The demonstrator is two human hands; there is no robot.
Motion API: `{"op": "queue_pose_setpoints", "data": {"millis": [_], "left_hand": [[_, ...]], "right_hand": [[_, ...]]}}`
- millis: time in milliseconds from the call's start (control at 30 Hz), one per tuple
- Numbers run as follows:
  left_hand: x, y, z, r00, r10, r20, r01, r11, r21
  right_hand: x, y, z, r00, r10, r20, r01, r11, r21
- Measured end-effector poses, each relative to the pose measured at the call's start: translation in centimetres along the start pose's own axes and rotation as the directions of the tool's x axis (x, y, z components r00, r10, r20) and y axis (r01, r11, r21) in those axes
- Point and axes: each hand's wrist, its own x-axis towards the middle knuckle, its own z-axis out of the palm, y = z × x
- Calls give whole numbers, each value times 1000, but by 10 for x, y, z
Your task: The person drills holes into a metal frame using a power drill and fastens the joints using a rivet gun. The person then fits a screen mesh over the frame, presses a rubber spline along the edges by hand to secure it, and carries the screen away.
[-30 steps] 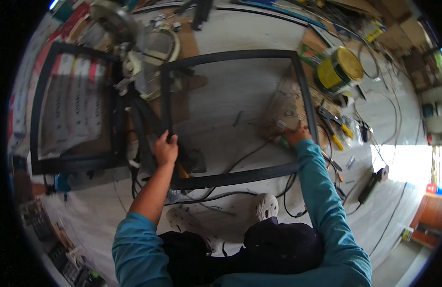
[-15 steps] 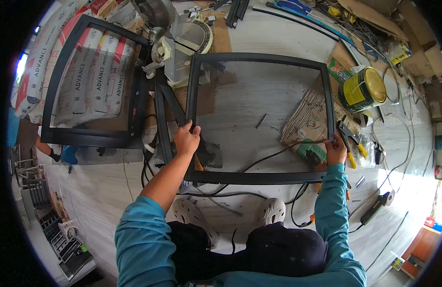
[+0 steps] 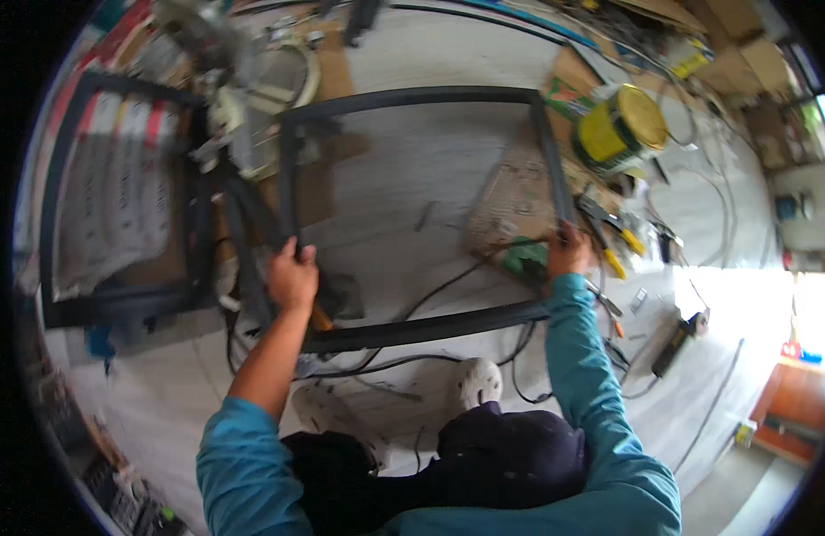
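A black rectangular screen frame (image 3: 412, 334) with dark see-through mesh is held in front of me, above the floor. My left hand (image 3: 293, 279) is closed around its left side bar, thumb and fingers pressed together. On the opposite bar, lower down, my right hand (image 3: 569, 252) grips the frame with the fingers curled over it. Through the mesh show a cardboard piece (image 3: 510, 201) and a black cable (image 3: 443, 295). To the left stands a second black screen frame (image 3: 126, 310), touched by neither hand. The picture is blurred by motion.
A miter saw (image 3: 269, 98) stands beyond the left hand. Right of the frame are a yellow can (image 3: 622, 129), a yellow-handled hand tool (image 3: 611, 234) and a dark power tool (image 3: 680, 347). Cables cross the floor near my shoes (image 3: 479, 382). White printed sacks (image 3: 122, 179) lie behind the second frame.
My view has swung to the right, so the scene sits further left and looks tilted. Both hands keep hold of the screen frame. A person's arm at the far left is no longer discernible.
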Motion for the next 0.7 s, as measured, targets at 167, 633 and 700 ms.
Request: {"op": "queue_pose_setpoints", "data": {"millis": [167, 633, 700], "left_hand": [[-2, 2, -19, 999, 1, 45, -6, 992, 129], [2, -11, 1, 968, 246, -44, -239, 962, 134], [0, -12, -5, 974, 223, -41, -214, 964, 157]], "right_hand": [[-17, -46, -16, 997, 53, -51, -49, 996, 77], [-25, -37, -4, 974, 21, -224, -17, 1000, 23], [-28, -43, -3, 977, 23, -212, -19, 1000, 22]]}}
